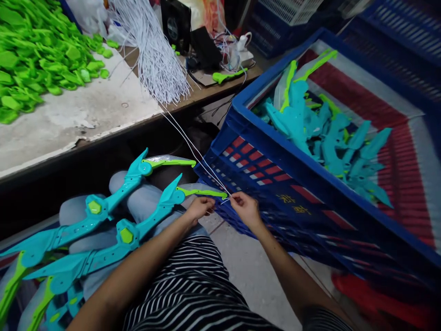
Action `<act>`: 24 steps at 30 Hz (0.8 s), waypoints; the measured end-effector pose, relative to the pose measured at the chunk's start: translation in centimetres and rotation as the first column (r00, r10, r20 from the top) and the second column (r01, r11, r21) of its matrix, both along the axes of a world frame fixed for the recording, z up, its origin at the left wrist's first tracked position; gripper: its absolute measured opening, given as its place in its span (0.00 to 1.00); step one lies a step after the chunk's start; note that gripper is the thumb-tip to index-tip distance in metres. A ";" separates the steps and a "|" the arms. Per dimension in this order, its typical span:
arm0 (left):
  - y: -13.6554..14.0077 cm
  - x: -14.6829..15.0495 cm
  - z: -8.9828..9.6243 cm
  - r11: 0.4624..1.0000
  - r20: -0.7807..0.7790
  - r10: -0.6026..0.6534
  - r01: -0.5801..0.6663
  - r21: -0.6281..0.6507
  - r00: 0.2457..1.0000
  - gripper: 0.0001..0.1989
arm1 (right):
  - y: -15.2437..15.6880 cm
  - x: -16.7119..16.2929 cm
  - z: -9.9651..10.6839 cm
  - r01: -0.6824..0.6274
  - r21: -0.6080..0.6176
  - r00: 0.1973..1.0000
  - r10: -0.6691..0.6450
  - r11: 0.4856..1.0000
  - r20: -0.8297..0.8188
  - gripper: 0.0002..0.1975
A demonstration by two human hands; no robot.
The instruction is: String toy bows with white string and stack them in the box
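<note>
My right hand [246,209] pinches thin white cords [203,161], which stretch from the bench edge to its fingertips. Short cord ends show beside the green tip of the nearer turquoise toy bow [151,225]. Just under that bow's green limb [203,192], my left hand [201,208] has its fingers curled together; what they grip, if anything, is hidden. The nearer bow lies slanted across my lap. Beyond it lies a second toy bow [119,197], also turquoise with a green limb and a clear plastic strip.
A blue crate [237,103] at right holds several turquoise and green bow pieces. On the workbench [113,101] are a heap of green parts [37,55], a bundle of white cords [155,59] and a black fan [175,27]. Something red [372,294] is on the floor.
</note>
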State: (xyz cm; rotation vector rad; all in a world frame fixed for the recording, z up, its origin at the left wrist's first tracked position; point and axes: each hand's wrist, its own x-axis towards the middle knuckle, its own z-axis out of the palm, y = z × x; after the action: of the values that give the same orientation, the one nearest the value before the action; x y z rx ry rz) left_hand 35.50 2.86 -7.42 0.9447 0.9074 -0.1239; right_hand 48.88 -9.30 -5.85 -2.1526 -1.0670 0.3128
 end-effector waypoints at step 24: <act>-0.7 3.1 -1.8 0.995 0.147 -0.096 0.091 0.037 0.984 0.10 | -1.1 0.5 -2.9 0.054 0.021 0.975 -0.048 0.998 -0.216 0.14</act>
State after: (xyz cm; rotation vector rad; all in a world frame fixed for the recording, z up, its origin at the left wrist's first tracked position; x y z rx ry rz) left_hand 38.62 2.16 -9.27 1.0113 0.7291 -0.1182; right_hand 49.40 -10.43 -8.76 -2.0644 -0.8869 0.4928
